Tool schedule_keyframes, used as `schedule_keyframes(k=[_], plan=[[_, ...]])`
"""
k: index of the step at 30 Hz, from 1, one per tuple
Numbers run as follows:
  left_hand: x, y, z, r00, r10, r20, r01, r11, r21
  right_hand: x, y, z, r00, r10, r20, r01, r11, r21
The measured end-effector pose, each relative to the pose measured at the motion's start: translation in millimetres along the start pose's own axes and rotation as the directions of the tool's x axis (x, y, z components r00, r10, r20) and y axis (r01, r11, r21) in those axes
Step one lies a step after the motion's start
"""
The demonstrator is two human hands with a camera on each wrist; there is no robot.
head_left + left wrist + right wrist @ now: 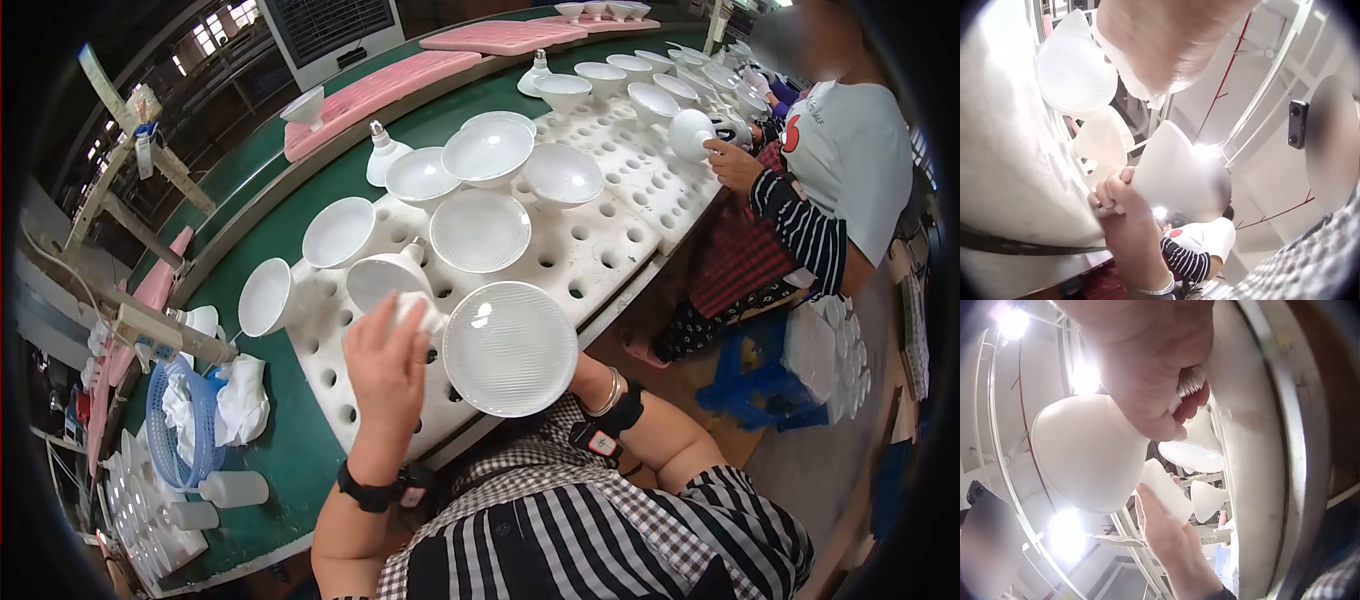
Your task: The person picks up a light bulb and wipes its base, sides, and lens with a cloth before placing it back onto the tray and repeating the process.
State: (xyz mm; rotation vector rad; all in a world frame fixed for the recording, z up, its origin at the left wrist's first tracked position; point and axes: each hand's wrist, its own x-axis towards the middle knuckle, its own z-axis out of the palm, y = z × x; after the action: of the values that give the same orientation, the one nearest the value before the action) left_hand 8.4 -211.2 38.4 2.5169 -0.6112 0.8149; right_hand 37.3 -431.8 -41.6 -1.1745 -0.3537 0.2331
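My right hand (592, 382) grips a white reflector light bulb (511, 348) by its threaded metal base (1190, 380). The ribbed glass front of the bulb is turned up toward the head camera, and most of that hand is hidden behind it. Just left of the bulb, my left hand (385, 362) holds a folded white cloth (418, 312) between fingers and thumb. In the right wrist view the cloth (1166, 490) is close beside the bulb's wide rim. Behind the left hand, another reflector bulb (385, 280) leans on the white holed board (330, 350).
Several more reflector bulbs (480, 231) stand in the board's holes. A blue basket (160, 425) with white cloths and a white bottle (235, 489) sit at the left on the green table (290, 440). Pink trays (380, 95) line the back. Another person (840, 170) works at the right.
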Motion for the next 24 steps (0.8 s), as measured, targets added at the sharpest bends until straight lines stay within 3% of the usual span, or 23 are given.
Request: schedule_keyframes(k=[1,2,5,6,7,8,9,10,11,12,13,14,15,16,18,20,22,24], plan=[[-3,-5,-2,0.997,-0.064,-0.033,0.062,0.997,-0.04,0,3,0,0.999,0.05,-0.018,-0.046,0.986,0.159],[-5,-8,-2,0.99,-0.127,-0.064,0.122,0.989,-0.083,1,4,-1,0.999,0.052,-0.018,-0.048,0.986,0.157],[-9,5,-12,0.995,-0.076,-0.061,0.071,0.994,-0.086,3,4,-3,0.997,0.078,0.005,-0.078,0.993,0.085],[-8,13,-16,0.998,-0.023,-0.064,0.017,0.996,-0.091,3,1,-4,0.999,0.006,0.048,0.002,0.987,-0.162],[-4,25,-20,0.991,0.119,-0.056,-0.125,0.985,-0.123,2,-2,-3,0.992,-0.051,0.113,0.092,0.915,-0.394],[3,38,-22,0.965,0.255,-0.054,-0.26,0.954,-0.152,1,-7,1,0.991,-0.044,0.123,0.089,0.914,-0.395],[7,50,-21,0.968,0.242,-0.06,-0.248,0.958,-0.145,-1,-12,6,0.985,0.154,0.082,-0.155,0.988,0.008],[13,61,-20,0.942,0.336,-0.003,-0.331,0.927,-0.176,-1,-15,9,0.929,0.351,0.122,-0.369,0.836,0.406],[19,65,-19,0.902,0.429,0.052,-0.41,0.886,-0.215,-3,18,4,0.979,0.177,0.098,-0.202,0.831,0.518],[25,57,-15,0.905,0.422,0.049,-0.404,0.89,-0.21,0,8,7,0.978,0.181,0.106,-0.21,0.831,0.515],[31,45,-6,0.957,0.289,0.023,-0.285,0.951,-0.124,4,-9,10,0.994,0.06,0.096,-0.067,0.995,0.073],[35,32,0,0.988,0.156,-0.012,-0.157,0.987,-0.046,4,-18,12,0.989,-0.055,0.136,0.103,0.919,-0.381],[36,17,3,0.999,0.054,0.005,-0.054,0.997,-0.059,3,-13,9,0.991,-0.056,0.119,0.097,0.922,-0.375],[36,5,2,0.998,-0.05,0.023,0.051,0.996,-0.072,3,-6,6,0.996,-0.028,0.087,0.049,0.969,-0.243],[24,-6,-2,0.997,-0.075,0.019,0.077,0.989,-0.128,5,3,1,1.0,-0.002,0.009,0.002,1.0,-0.005],[9,-6,-1,0.994,-0.108,0.024,0.111,0.977,-0.183,5,6,-3,1.0,0.016,-0.012,-0.016,1.0,0.014],[2,-3,-5,0.959,-0.283,-0.025,0.244,0.864,-0.441,4,12,-2,0.999,0.031,-0.027,-0.03,0.999,0.033],[-1,15,-16,0.969,-0.231,-0.083,0.189,0.917,-0.351,6,17,0,0.999,-0.051,-0.007,0.049,0.982,-0.18]])
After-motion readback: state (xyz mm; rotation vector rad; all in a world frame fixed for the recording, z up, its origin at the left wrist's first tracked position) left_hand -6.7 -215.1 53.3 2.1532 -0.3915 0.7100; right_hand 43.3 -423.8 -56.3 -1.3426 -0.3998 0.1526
